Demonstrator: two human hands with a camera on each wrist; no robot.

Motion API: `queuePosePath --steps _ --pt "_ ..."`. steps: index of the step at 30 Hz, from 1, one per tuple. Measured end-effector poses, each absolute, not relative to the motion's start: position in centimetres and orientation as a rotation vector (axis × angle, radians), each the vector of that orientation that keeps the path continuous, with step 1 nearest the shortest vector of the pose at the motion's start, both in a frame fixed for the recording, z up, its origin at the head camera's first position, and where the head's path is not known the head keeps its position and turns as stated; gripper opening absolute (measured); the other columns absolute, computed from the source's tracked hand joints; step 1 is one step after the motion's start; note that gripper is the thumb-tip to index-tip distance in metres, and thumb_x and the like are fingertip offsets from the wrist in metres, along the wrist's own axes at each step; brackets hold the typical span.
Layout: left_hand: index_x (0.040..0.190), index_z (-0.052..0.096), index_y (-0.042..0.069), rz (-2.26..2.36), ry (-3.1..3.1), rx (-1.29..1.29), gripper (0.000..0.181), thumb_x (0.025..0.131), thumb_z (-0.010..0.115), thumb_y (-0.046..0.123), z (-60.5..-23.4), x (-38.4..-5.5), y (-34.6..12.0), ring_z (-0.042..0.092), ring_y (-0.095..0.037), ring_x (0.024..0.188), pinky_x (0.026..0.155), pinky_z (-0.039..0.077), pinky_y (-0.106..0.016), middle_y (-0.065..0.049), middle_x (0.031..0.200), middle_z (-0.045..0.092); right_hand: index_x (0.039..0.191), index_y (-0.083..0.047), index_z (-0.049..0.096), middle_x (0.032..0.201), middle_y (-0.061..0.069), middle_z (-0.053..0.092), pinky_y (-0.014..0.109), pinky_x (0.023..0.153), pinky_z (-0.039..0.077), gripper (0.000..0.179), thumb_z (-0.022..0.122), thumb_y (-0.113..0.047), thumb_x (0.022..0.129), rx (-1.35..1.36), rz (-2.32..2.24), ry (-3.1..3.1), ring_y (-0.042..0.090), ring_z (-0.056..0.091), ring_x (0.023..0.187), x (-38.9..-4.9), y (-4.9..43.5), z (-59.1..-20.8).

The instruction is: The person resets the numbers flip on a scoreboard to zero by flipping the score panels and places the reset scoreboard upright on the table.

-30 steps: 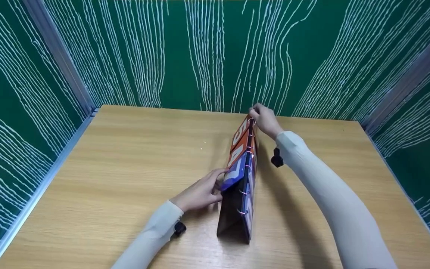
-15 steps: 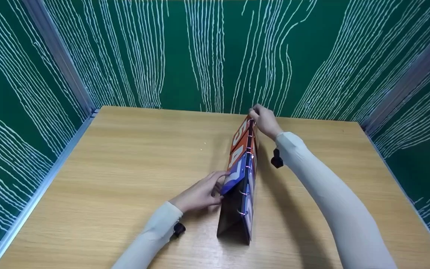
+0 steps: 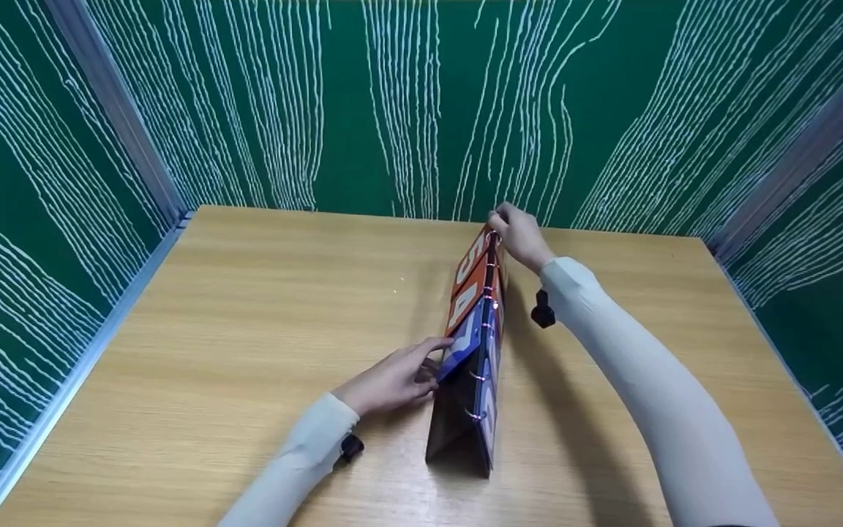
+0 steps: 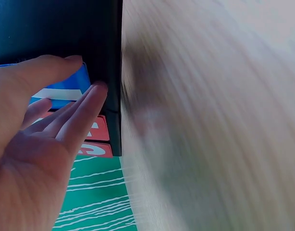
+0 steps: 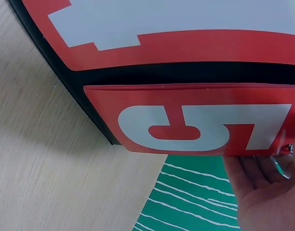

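Note:
A tabletop flip scoreboard (image 3: pixel 454 432) stands like a tent on the table, with its ringed top edge running away from me. Orange-red number cards (image 3: pixel 460 301) hang on its far half, a 5 among them. Nearer, a blue card (image 3: pixel 463 350) hangs tilted slightly out from the black panel. My left hand (image 3: pixel 392 377) is at this card; in the left wrist view the thumb overlaps its edge (image 4: pixel 79 79) and the fingers extend across its face. My right hand (image 3: pixel 522 234) grips the scoreboard's far top end by the last ring, its fingers partly behind the 5 card (image 5: pixel 205 127).
The scoreboard stands on a light wooden table (image 3: pixel 268 293). Green walls with white wavy lines (image 3: pixel 341 110) rise behind and at both sides, with grey posts (image 3: pixel 114 110) at the corners. Small black devices (image 3: pixel 543 310) sit by each wrist.
The blue card has swung down toward the panel, and the left fingers have shifted slightly to the right along with it. The right hand has stayed at the far top end.

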State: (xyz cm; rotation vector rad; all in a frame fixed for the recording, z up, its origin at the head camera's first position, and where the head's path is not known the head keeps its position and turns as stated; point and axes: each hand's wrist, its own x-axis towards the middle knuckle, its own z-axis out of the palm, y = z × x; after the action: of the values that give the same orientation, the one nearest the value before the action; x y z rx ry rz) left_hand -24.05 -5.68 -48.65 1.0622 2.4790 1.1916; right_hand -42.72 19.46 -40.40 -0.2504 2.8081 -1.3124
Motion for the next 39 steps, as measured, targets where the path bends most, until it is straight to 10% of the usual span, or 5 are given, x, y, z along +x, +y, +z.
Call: queuePosePath --steps 13,22,39 --pt "0.152 0.04 0.009 1.086 2.622 1.108 0.064 0.093 0.06 -0.005 -48.5 -23.8 -5.9 0.055 -0.032 0.136 0.116 0.045 -0.042 -0.017 0.151 0.051 0.127 -0.003 0.053 0.114 0.012 0.056 0.035 0.086 0.044 0.036 0.04 -0.03 0.108 -0.252 -1.294 2.819 0.026 0.053 0.101 -42.7 19.4 -40.6" --pt "0.15 0.041 0.014 0.965 2.821 0.977 0.062 0.092 0.06 0.001 -48.6 -23.6 -6.3 0.063 -0.021 0.106 0.084 0.058 -0.032 -0.007 0.146 0.05 0.128 -0.006 0.053 0.118 0.014 0.057 0.038 0.091 0.046 0.035 0.039 -0.031 0.108 -0.233 -1.291 2.81 0.027 0.055 0.106 -42.8 19.4 -40.6" --pt "0.153 0.033 0.009 1.019 2.986 0.797 0.066 0.092 0.058 0.003 -46.5 -22.9 -7.4 0.058 -0.031 0.128 0.099 0.056 -0.047 -0.014 0.151 0.046 0.131 -0.005 0.051 0.121 0.015 0.057 0.039 0.092 0.047 0.037 0.039 -0.032 0.108 -0.221 -1.297 2.769 0.027 0.055 0.107 -42.7 19.6 -40.2"
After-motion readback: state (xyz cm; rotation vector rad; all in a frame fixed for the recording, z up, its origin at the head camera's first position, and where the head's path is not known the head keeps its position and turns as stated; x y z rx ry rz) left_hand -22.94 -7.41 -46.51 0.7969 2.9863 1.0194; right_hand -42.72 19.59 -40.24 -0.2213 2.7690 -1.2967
